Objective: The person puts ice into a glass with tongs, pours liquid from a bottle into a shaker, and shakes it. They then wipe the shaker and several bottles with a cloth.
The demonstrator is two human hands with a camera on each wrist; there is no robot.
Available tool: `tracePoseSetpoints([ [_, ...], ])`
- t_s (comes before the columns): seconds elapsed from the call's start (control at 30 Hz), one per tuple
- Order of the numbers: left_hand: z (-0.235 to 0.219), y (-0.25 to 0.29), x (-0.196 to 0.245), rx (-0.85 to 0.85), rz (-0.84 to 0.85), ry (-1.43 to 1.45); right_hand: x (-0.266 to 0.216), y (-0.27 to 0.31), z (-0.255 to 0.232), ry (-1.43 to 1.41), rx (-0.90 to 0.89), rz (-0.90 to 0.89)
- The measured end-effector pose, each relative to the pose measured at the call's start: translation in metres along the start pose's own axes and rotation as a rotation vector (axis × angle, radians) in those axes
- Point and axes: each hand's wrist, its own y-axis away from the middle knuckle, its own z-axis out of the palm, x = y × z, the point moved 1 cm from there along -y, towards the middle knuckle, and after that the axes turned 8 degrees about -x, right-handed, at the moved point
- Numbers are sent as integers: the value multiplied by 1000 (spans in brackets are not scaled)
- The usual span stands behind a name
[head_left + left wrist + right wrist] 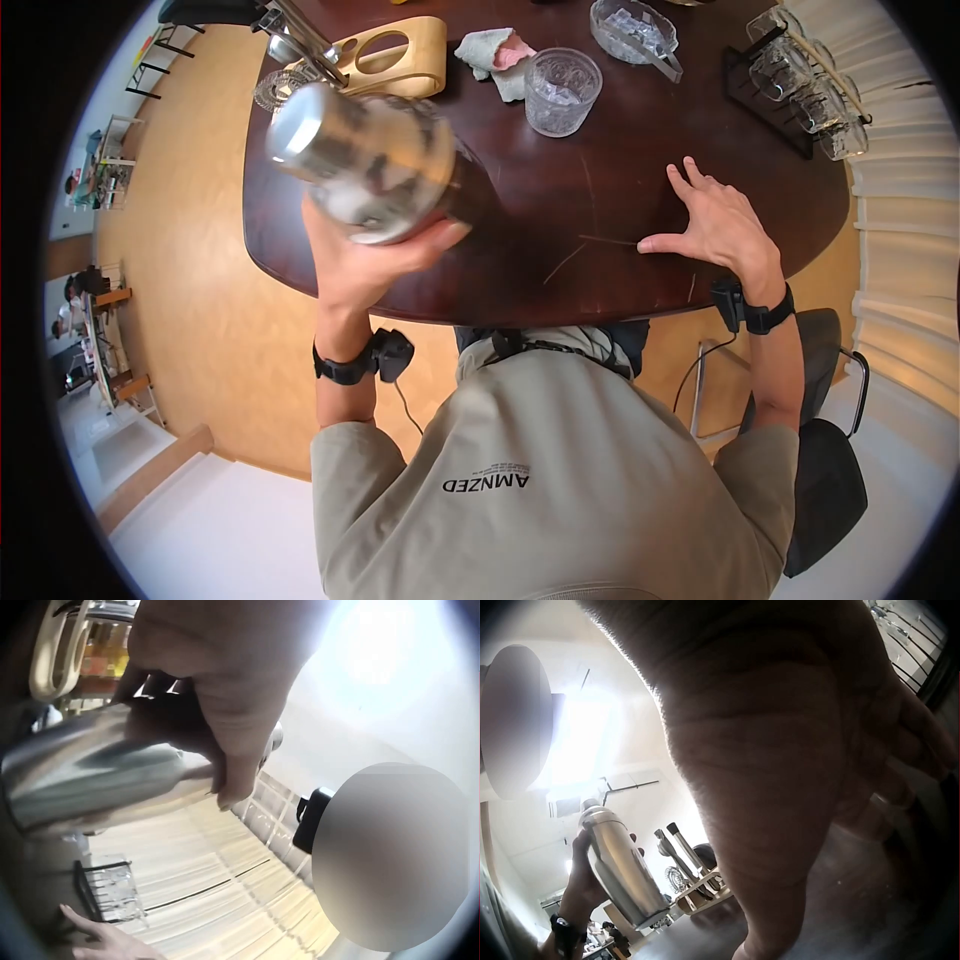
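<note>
A shiny metal shaker (375, 165), partly blurred, is held tilted above the left part of the table by the left hand (360, 255). The left wrist view shows that hand (217, 697) with its fingers curled round the shaker (97, 772). From the right wrist, the whole shaker (622, 862) shows, cap at the top, off the table. The right hand (715, 225) is over the right part of the table, fingers spread and nothing in its grip; it fills much of the right wrist view (772, 772).
On the dark table (540, 270) stand a wooden bar-tool holder (428, 60), a folded cloth (490, 52), a cut-glass cup (563, 95) and a glass bowl with tongs (635, 35). A black rack (770, 115) with several glasses is at the right edge. A chair (828, 480) stands behind right.
</note>
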Motion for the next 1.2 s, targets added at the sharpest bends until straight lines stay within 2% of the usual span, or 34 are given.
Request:
tracePoseSetpoints([
  [0.07, 0, -1, 4, 52, 185, -517, -2, 2, -2, -13, -6, 2],
  [0.13, -7, -3, 3, 44, 131, -543, -4, 2, -6, -23, -1, -6],
  [0.2, -6, -4, 0, 67, 90, -474, -4, 2, -6, -29, -27, 12],
  [0.27, -5, -7, 1, 80, 131, -461, -5, 3, -6, -22, -9, 4],
  [0.37, -6, -8, 3, 52, 12, -453, -5, 3, -6, -25, -1, 9],
  [0.8, -7, -3, 1, 35, -26, -399, -6, 3, -6, -49, 2, 12],
  [0.93, -8, -2, 3, 7, -84, -277, -5, 4, -9, -55, 21, -4],
  [1.2, -7, -6, 8, -69, -4, -248, -10, 3, -11, -25, -14, 21],
])
